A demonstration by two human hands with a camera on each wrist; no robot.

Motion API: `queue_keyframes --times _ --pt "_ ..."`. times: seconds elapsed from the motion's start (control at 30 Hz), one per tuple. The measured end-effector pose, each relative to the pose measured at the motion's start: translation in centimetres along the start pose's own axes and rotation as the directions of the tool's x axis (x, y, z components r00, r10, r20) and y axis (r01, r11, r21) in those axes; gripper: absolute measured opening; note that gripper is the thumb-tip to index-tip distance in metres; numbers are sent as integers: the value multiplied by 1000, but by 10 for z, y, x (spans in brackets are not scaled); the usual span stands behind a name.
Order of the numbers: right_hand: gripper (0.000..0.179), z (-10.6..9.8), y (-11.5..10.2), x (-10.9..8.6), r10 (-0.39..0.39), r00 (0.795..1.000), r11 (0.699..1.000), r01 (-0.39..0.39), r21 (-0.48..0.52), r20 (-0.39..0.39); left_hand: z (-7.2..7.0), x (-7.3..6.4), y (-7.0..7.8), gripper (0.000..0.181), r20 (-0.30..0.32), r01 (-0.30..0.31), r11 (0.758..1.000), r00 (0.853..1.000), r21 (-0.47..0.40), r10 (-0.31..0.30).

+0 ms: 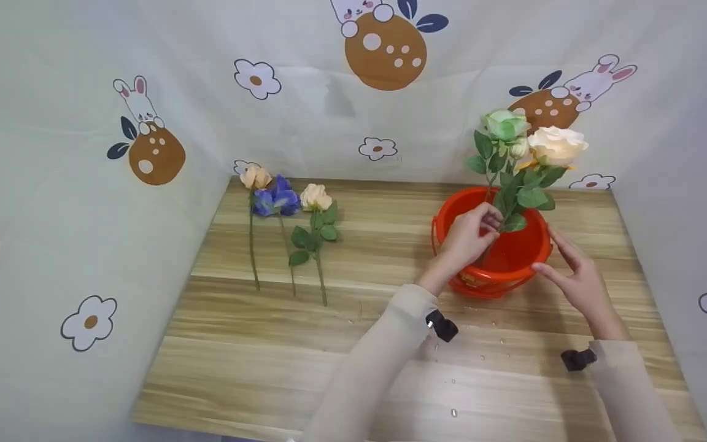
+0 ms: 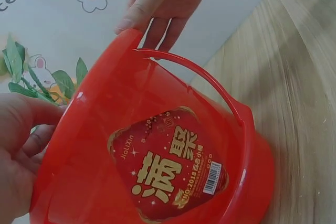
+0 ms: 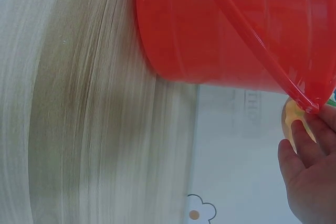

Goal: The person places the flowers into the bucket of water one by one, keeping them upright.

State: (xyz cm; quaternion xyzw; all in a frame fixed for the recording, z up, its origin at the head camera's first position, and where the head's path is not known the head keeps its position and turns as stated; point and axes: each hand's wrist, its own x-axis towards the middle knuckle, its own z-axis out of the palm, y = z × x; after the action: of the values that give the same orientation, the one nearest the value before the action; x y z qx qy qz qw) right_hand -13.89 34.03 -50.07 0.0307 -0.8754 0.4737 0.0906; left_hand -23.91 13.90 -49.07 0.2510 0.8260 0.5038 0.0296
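Note:
In the head view, a red bucket [image 1: 487, 277] stands at the right of the table, with a pale green rose [image 1: 506, 124] and a cream rose [image 1: 557, 146] rising from it on leafy stems. My left hand [image 1: 469, 236] reaches over the near left rim, its curled fingers pinching at the rose stems; which stem exactly I cannot tell. On the bucket's right side, my right hand [image 1: 577, 279] touches the rim with thumb and fairly straight fingers spread. The right wrist view shows those fingers [image 3: 310, 150] against the rim where the handle joins.
Left of the bucket lie a peach rose [image 1: 256, 177], a blue flower [image 1: 277, 197] and another peach rose [image 1: 316, 197] with leaves. Small clear drops [image 1: 453, 412] dot the wooden table [image 1: 255, 368]. A printed cloth [image 1: 304, 123] hangs around the back and sides.

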Motion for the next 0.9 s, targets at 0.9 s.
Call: queue_keyframes --times 0.9 --pt "67 1 -1 -1 0 1000 1000 0 9 -7 1 -2 -3 19 -25 -17 999 1000 51 18"
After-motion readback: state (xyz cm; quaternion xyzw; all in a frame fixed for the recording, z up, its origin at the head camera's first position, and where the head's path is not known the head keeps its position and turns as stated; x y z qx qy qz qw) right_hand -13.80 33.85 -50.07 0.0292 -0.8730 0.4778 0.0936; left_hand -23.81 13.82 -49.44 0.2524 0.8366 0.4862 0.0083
